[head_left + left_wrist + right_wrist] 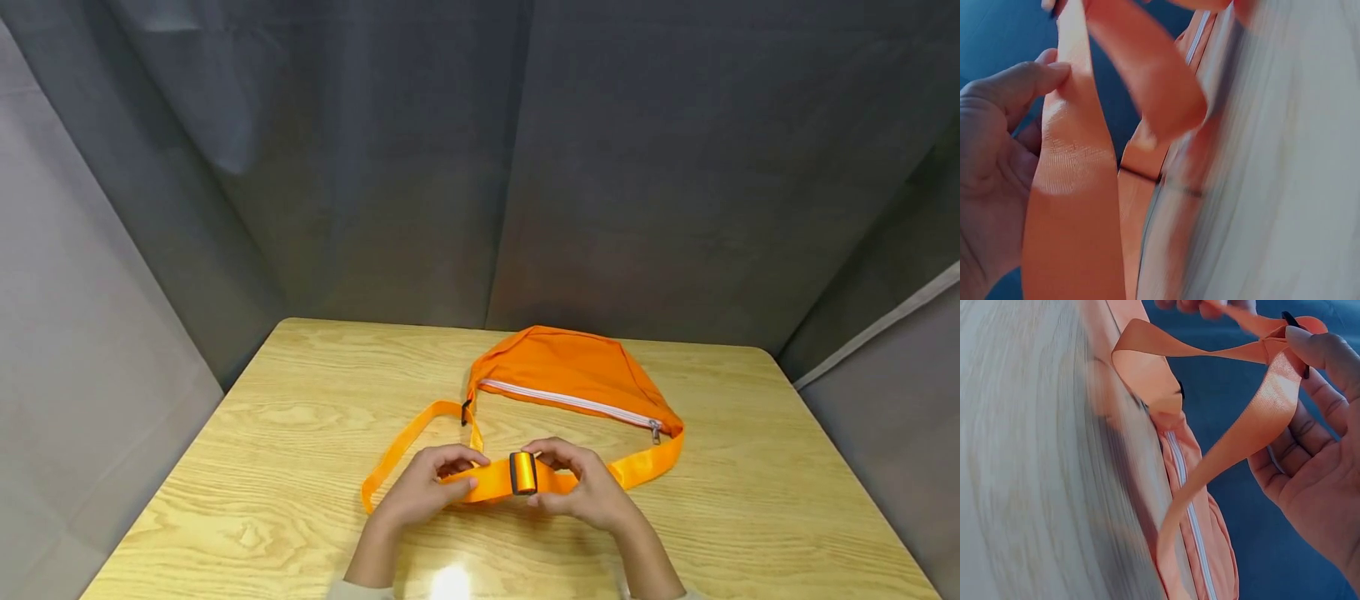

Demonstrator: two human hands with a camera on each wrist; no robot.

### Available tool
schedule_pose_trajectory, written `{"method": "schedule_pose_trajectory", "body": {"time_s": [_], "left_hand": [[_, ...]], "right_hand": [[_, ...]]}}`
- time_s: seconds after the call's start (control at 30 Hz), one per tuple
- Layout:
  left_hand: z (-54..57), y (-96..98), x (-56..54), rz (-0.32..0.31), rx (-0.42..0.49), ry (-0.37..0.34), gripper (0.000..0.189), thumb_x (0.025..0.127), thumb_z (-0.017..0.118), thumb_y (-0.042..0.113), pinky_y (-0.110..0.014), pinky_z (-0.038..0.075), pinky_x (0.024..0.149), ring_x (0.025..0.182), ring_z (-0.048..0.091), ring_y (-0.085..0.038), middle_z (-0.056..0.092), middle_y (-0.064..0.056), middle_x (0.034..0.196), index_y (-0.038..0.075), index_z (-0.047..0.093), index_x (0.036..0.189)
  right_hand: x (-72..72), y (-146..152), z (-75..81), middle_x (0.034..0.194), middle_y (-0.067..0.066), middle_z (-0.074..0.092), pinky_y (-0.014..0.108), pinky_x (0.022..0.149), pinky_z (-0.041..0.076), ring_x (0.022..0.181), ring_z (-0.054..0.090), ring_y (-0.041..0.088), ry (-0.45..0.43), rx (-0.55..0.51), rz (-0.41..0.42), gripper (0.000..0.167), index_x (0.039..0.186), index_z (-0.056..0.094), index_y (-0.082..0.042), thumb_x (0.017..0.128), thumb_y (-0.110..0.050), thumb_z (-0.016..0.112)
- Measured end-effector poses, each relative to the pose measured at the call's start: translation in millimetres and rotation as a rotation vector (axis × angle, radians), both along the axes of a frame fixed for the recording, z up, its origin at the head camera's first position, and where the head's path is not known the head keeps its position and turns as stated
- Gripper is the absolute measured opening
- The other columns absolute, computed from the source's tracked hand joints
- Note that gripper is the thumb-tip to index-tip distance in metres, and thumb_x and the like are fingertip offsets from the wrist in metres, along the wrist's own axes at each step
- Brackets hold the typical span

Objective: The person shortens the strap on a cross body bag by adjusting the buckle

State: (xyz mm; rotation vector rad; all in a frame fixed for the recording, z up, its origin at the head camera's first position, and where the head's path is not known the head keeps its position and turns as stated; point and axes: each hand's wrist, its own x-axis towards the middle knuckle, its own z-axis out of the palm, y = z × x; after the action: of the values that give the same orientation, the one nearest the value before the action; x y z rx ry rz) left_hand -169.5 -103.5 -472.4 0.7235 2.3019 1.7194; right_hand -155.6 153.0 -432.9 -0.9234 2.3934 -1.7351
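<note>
The left hand (431,490) pinches the strap (491,482), the right hand (588,490) grips it beside the buckle (514,475), seemingly keeping it taut.

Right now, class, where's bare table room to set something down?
Bare table lies left of the strap loop and right of the bag. It is crowded in the middle, where left grip and right grip hold the strap.

Both my wrist feeds blur the light wood-grain tabletop (247,467); my head view crops its near edge. From the left wrist, the flat orange fabric strap (1075,237) partly hides the bare left hand (988,150).
</note>
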Motion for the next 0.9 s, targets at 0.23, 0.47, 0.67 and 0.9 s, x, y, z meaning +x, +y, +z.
{"method": "schedule_pose_trajectory", "body": {"time_s": [0.23, 0.47, 0.67, 0.9], "left_hand": [[12.1, -6.7, 7.1, 0.05, -0.017, 0.046, 0.025, 0.083, 0.068, 0.004, -0.032, 0.046, 0.075, 0.087, 0.057, -0.018, 0.065, 0.002, 0.104, 0.013, 0.068, 0.106], [35.5, 24.6, 19.3, 0.036, 0.043, 0.224, 0.051, 0.067, 0.084, 0.009, -0.043, 0.044, 0.084, 0.096, 0.058, -0.028, 0.064, -0.007, 0.107, 0.003, 0.064, 0.113], [37.1, 29.8, 23.1, 0.095, 0.039, 0.212, 0.047, 0.062, 0.086, 0.007, -0.043, 0.044, 0.085, 0.093, 0.059, -0.022, 0.066, -0.002, 0.1, 0.004, 0.067, 0.105], [37.5, 25.5, 21.7, 0.061, 0.076, 0.14, 0.047, 0.061, 0.085, 0.002, -0.044, 0.043, 0.088, 0.094, 0.057, -0.025, 0.064, -0.003, 0.1, 0.004, 0.065, 0.104]], "right_hand": [[1.1, 3, 2.0, 0.099, 0.008, 0.064, 0.044, 0.077, 0.046, 0.082, 0.057, 0.032, -0.024, 0.007, -0.003, 0.046, 0.112, 0.06, -0.001, 0.07, 0.003, 0.078], [2.1, -8, 5.1, 0.098, 0.006, 0.064, 0.041, 0.079, 0.045, 0.084, 0.058, 0.029, -0.016, 0.017, 0.027, 0.044, 0.112, 0.061, -0.003, 0.072, -0.005, 0.079], [-4.6, -3, -15.1, 0.09, 0.002, 0.064, 0.037, 0.079, 0.044, 0.084, 0.057, 0.024, -0.062, 0.069, 0.019, 0.047, 0.116, 0.06, -0.006, 0.073, -0.012, 0.079], [-12.9, 22, -26.9, 0.079, 0.007, 0.06, 0.026, 0.06, 0.045, 0.068, 0.052, 0.014, -0.151, 0.027, 0.062, 0.019, 0.103, 0.065, -0.003, 0.085, -0.008, 0.067]]}}
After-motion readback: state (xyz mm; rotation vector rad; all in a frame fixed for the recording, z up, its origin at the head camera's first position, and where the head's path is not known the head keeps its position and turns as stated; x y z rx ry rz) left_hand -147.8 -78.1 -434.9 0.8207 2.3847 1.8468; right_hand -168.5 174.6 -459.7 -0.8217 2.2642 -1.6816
